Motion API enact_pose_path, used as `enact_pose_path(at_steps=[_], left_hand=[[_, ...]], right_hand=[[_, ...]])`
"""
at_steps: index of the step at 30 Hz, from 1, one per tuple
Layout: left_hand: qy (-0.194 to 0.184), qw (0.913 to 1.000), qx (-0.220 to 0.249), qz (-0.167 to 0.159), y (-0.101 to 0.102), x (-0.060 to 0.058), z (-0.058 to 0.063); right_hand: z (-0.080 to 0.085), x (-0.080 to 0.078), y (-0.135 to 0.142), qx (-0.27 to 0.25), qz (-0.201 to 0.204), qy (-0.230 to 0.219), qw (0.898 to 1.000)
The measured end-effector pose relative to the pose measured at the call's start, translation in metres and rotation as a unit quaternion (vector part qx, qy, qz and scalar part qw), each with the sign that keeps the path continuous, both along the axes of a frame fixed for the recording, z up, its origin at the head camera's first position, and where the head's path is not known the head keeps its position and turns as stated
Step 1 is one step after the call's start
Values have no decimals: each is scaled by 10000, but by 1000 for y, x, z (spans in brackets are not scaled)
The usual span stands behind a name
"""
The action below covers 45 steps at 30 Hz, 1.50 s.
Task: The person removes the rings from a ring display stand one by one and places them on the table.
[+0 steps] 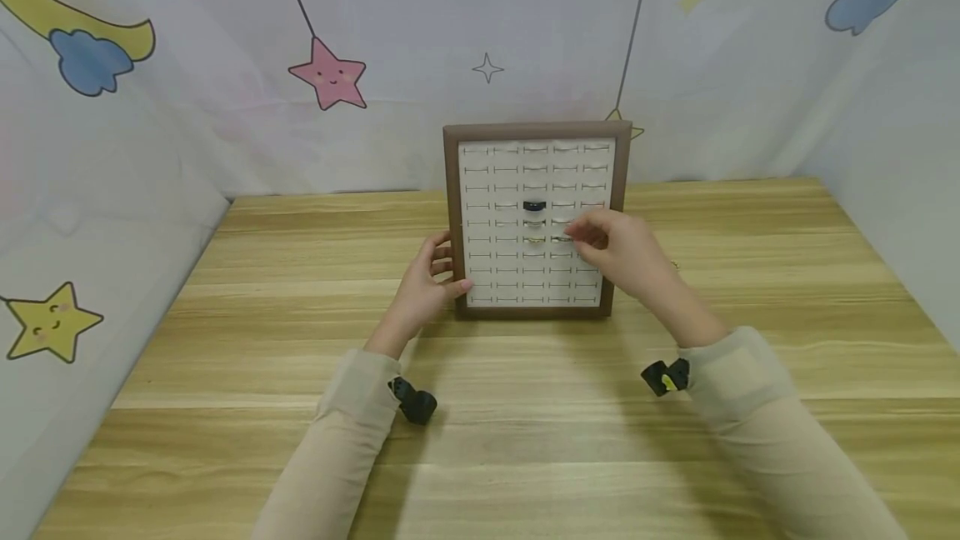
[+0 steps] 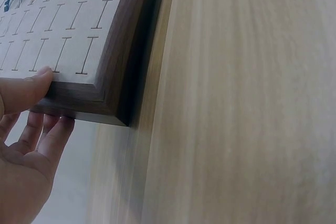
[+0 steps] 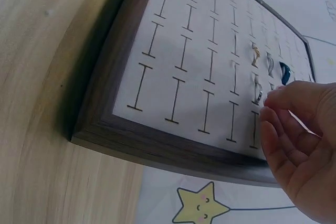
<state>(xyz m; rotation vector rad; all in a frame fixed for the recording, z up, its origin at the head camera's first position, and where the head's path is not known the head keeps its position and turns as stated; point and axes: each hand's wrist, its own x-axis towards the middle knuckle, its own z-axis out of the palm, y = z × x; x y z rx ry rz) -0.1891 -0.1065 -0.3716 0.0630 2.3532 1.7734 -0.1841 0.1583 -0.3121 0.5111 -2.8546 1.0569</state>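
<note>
A framed ring display board stands upright on the table, its white face cut with rows of slots. My left hand grips its left edge, thumb on the front and fingers at the side and behind. Several rings sit in the middle slots: a dark blue ring, a gold ring, a silver ring and a patterned silver ring. At the board's right half, my right hand pinches a ring at a slot beside the silver one; the fingertips mostly hide it.
A small gold-coloured item lies on the wooden table right of the board, partly behind the right wrist. A printed curtain hangs close behind the board and along both sides.
</note>
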Motion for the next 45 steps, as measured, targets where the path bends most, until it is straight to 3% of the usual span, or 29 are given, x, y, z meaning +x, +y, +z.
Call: enact_pose_path(at_steps=[6, 12, 16, 21, 28, 36, 40, 45], left_hand=[[-35, 10000, -92, 16, -1, 0, -1], [-40, 9999, -166, 20, -1, -1, -2], [-18, 9999, -131, 13, -1, -1, -2], [-10, 10000, 23, 9, 0, -1, -1], [-8, 10000, 1, 25, 0, -1, -1], [-22, 10000, 18, 35, 0, -1, -1], [3, 10000, 83, 8, 0, -1, -1], [7, 9999, 164, -5, 0, -1, 0]], right_hand=[[-7, -1, -8, 420, 52, 650, 9970], [-14, -1, -12, 819, 159, 1433, 9862], [-17, -2, -14, 783, 190, 1809, 9802], [-19, -3, -12, 612, 300, 1921, 9790], [-18, -6, -5, 359, 421, 1536, 9866], [-12, -10, 4, -320, 431, 413, 9977], [-7, -11, 10, -764, 267, -177, 9966], [0, -10, 19, -1521, -64, -587, 9866]])
